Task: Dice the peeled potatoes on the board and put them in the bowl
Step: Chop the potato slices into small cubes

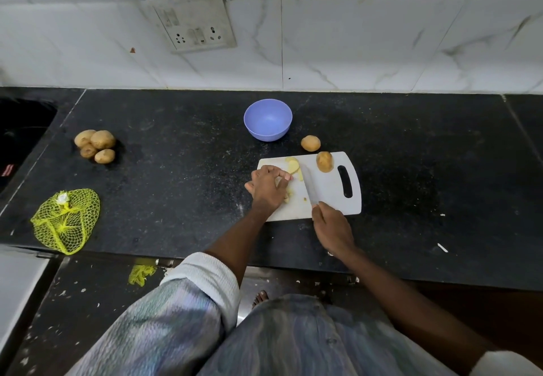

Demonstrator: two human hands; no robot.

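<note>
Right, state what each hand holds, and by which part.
Right hand grips the knife by its handle. Left hand pinches potato pieces on the board.

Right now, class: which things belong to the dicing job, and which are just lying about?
In use: cutting board, knife, potato pieces, whole potato on board, bowl, left hand, right hand.

Lying about: potato pile, mesh bag, wall socket.

bare counter (188, 152) left of bowl (267, 120), potato (310, 143) right
</note>
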